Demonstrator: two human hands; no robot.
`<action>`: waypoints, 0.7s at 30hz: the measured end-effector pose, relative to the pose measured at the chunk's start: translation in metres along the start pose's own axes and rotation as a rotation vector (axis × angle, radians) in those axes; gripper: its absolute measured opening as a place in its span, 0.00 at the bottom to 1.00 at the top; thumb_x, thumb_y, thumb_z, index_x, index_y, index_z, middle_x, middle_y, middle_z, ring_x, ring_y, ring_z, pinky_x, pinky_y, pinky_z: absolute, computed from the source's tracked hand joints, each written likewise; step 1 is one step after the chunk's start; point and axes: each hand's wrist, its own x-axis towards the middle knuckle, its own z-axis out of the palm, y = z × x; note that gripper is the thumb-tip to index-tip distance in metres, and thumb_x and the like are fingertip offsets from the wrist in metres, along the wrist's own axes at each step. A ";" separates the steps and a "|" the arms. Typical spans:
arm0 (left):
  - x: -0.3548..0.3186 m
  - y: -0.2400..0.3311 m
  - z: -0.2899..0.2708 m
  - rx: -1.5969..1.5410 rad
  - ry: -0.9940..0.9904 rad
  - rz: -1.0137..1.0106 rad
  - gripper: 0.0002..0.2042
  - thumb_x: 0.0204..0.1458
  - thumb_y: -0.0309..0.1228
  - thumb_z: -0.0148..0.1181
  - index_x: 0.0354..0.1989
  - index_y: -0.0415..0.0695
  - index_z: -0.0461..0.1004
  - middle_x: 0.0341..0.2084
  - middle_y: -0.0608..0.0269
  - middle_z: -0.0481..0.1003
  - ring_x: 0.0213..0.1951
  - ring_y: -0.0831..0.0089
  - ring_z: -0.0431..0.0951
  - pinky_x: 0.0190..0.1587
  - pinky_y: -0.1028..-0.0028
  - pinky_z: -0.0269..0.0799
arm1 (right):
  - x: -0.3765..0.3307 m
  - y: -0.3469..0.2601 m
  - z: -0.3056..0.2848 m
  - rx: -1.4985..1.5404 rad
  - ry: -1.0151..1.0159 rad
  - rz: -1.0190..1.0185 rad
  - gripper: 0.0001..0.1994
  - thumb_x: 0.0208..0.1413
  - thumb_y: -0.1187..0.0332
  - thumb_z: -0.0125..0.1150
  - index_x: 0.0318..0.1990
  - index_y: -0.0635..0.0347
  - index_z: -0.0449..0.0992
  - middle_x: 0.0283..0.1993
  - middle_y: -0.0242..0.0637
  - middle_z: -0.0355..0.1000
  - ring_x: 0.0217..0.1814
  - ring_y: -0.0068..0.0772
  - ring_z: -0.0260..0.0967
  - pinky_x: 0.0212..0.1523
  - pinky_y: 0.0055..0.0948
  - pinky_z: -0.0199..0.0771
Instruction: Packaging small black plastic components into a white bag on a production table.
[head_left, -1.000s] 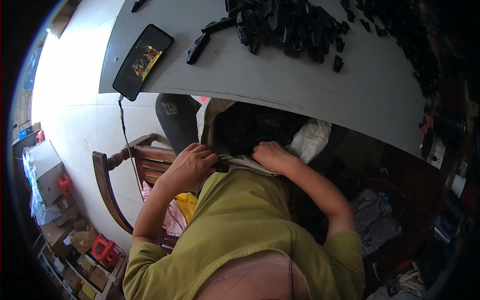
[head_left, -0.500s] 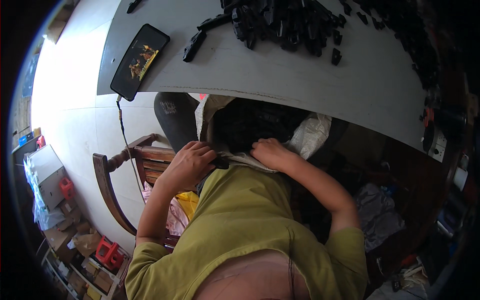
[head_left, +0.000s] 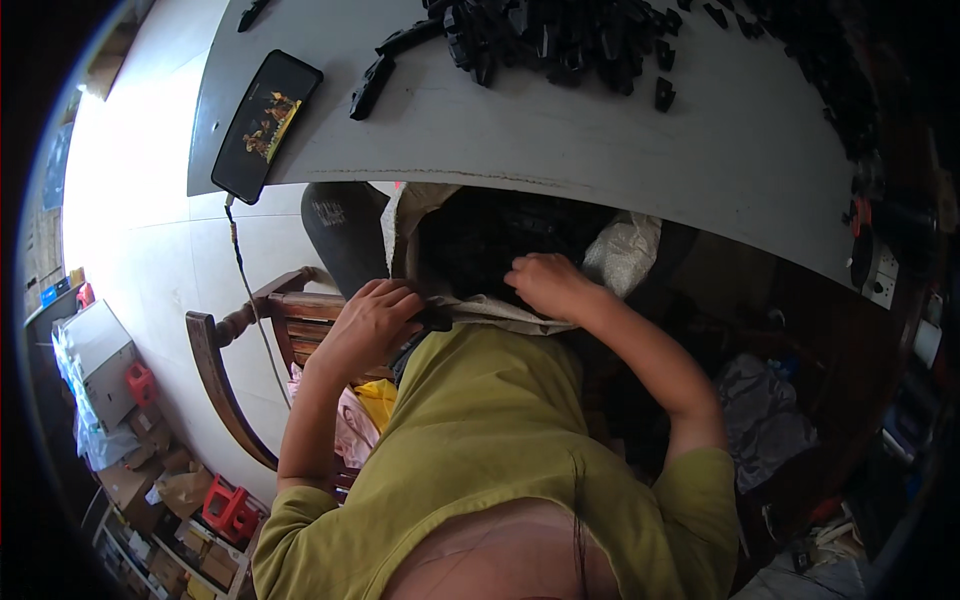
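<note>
An open woven sack (head_left: 403, 225) sits in my lap below the table edge, with dark parts (head_left: 510, 232) in its shadowed inside. At the sack's near left rim, my left hand (head_left: 375, 318) is closed, and a small black plastic part (head_left: 436, 320) shows at its fingers. My right hand (head_left: 550, 285) reaches over the near rim into the sack's mouth. Its fingers are curled, and whatever they hold is hidden.
On the grey table (head_left: 420, 150) lie a heap of black plastic parts (head_left: 560, 40) and a phone (head_left: 265, 125) with a cable. A wooden chair (head_left: 225, 370) stands at left. Red stools (head_left: 228, 508) and boxes are farther left; a power strip (head_left: 884, 275) is at right.
My right hand has moved off the sack's near rim, slightly to the right and farther into its mouth. The left hand stays at the rim. The whole view has shifted a little.
</note>
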 end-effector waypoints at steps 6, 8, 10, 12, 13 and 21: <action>0.000 0.000 0.001 0.001 0.007 -0.010 0.12 0.45 0.27 0.62 0.38 0.39 0.69 0.38 0.54 0.72 0.47 0.56 0.71 0.53 0.63 0.65 | 0.022 -0.007 -0.008 -0.064 0.120 -0.077 0.05 0.47 0.71 0.53 0.28 0.58 0.76 0.33 0.36 0.71 0.43 0.41 0.70 0.39 0.37 0.74; 0.001 0.001 0.001 0.003 0.005 -0.014 0.12 0.45 0.27 0.62 0.38 0.39 0.69 0.38 0.54 0.72 0.47 0.56 0.71 0.53 0.63 0.65 | 0.038 -0.015 0.000 -0.146 0.126 -0.148 0.05 0.48 0.70 0.53 0.28 0.56 0.76 0.33 0.34 0.70 0.46 0.38 0.69 0.41 0.35 0.73; 0.004 0.003 0.001 0.008 0.005 -0.020 0.12 0.44 0.27 0.62 0.37 0.39 0.69 0.38 0.54 0.72 0.46 0.56 0.71 0.53 0.63 0.65 | 0.061 -0.019 0.026 -0.304 0.304 -0.409 0.06 0.48 0.67 0.53 0.30 0.52 0.77 0.39 0.30 0.71 0.51 0.35 0.66 0.49 0.36 0.69; 0.004 0.003 0.003 0.015 0.021 -0.012 0.12 0.44 0.26 0.62 0.37 0.39 0.69 0.38 0.54 0.72 0.46 0.57 0.71 0.53 0.63 0.65 | 0.089 -0.012 0.045 -0.314 0.347 -0.416 0.07 0.47 0.66 0.53 0.31 0.51 0.78 0.43 0.29 0.71 0.53 0.35 0.65 0.51 0.39 0.67; 0.003 0.003 0.003 0.019 0.037 -0.007 0.12 0.43 0.26 0.62 0.37 0.39 0.69 0.38 0.54 0.72 0.46 0.57 0.71 0.53 0.63 0.65 | 0.100 -0.011 0.052 -0.322 0.388 -0.425 0.08 0.47 0.65 0.53 0.32 0.50 0.79 0.46 0.28 0.71 0.55 0.35 0.63 0.54 0.42 0.64; 0.012 0.006 0.002 0.077 0.042 -0.012 0.11 0.44 0.27 0.60 0.36 0.42 0.70 0.34 0.58 0.72 0.44 0.59 0.71 0.57 0.60 0.60 | 0.120 -0.009 0.074 -0.511 0.175 -0.383 0.10 0.47 0.63 0.52 0.34 0.50 0.79 0.42 0.32 0.73 0.54 0.35 0.64 0.49 0.40 0.67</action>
